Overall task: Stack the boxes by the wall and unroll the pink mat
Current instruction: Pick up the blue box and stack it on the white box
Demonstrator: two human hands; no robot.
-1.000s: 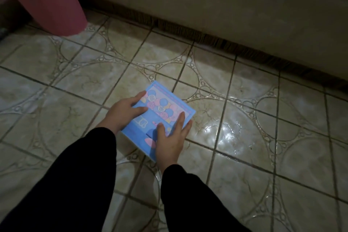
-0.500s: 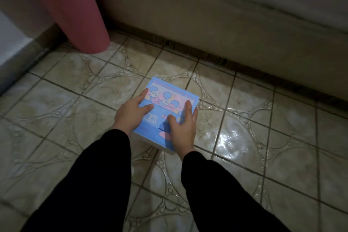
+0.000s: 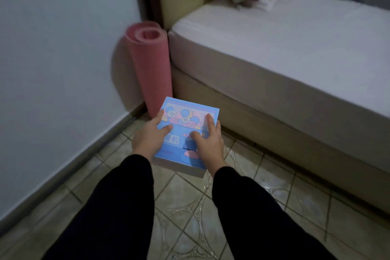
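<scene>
Lifting the blue box [image 3: 185,133] off the tile floor [image 3: 190,207] now: left hand [image 3: 148,138] and right hand [image 3: 207,141] clamp its sides. A second ago we had it grounded. Rolled pink mat [image 3: 150,69] upright in the corner, untouched; the wall [image 3: 59,59] is next.

i hold the blue box [image 3: 185,131] in both hands — left hand [image 3: 148,138], right hand [image 3: 207,143] — above the tiled floor [image 3: 190,217]; the rolled pink mat [image 3: 150,65] stands upright in the corner.
</scene>
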